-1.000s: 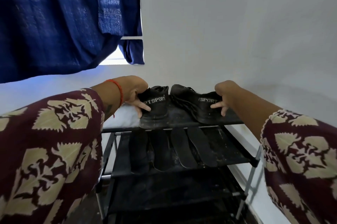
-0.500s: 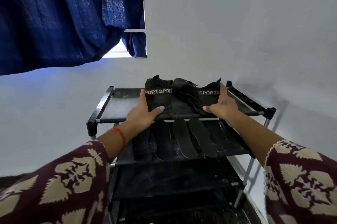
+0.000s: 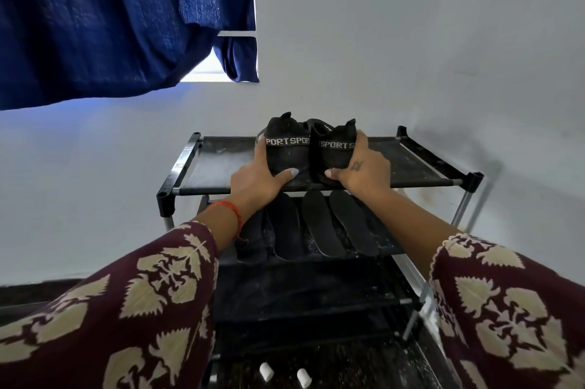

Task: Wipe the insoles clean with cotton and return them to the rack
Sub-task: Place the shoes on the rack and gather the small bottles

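Two black shoes stand heel-first and side by side on the top shelf of a black shoe rack (image 3: 418, 168). My left hand (image 3: 258, 178) grips the left shoe (image 3: 286, 148) round its heel. My right hand (image 3: 361, 171) grips the right shoe (image 3: 332, 149) the same way. Several black insoles lie flat on the second shelf, among them a middle pair (image 3: 321, 228) and one further left (image 3: 285, 230); my left forearm hides part of the leftmost one. Two small white cotton rolls (image 3: 266, 371) lie on the dark floor below the rack.
The rack stands against a white wall, with lower shelves (image 3: 300, 300) under the insole shelf. A dark blue curtain (image 3: 95, 24) hangs over a window at the upper left. My patterned maroon sleeves fill both lower corners.
Both hands slid the two shoes together at the middle of the top shelf, heels now facing me. The view tilted down, and the cotton rolls on the floor came into sight.
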{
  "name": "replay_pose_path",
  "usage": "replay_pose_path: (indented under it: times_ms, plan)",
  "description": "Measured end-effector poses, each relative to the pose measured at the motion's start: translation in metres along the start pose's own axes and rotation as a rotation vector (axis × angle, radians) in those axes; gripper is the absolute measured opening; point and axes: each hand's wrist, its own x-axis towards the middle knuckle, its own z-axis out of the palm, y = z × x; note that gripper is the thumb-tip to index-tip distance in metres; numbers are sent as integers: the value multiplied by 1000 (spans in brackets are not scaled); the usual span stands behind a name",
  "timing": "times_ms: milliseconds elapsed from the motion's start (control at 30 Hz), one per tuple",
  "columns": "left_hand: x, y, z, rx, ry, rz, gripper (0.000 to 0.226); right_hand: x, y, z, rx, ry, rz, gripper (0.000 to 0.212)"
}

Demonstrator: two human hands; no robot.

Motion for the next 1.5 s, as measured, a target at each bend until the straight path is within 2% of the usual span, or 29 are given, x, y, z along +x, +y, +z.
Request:
replay_pose_path:
  times_ms: [500, 600, 767, 900, 1000, 1133, 1500]
  plan:
    - [0, 3, 10, 104, 54, -33, 85, -8, -4, 9, -5, 8, -37, 87]
    - [-8, 2, 11, 16, 49, -36, 82, -12, 0, 2, 94, -57, -34, 84]
    - [-50, 9, 12, -358, 161, -29, 77, -34, 17, -4, 262, -85, -28, 75]
    - [-90, -1, 27, -324, 235, -5, 78, -73, 29, 6, 309, -16, -59, 72]
    - [-120, -24, 43, -270, 180, -31, 82, -109, 39, 21, 335, -17, -42, 73]
    - [-162, -63, 71, -140, 71, -104, 83, -155, 66, 56, 375, -112, 37, 73]
    - [-221, -190, 185, 53, -276, -328, 87, -223, 168, 196, 184, -439, 218, 75]
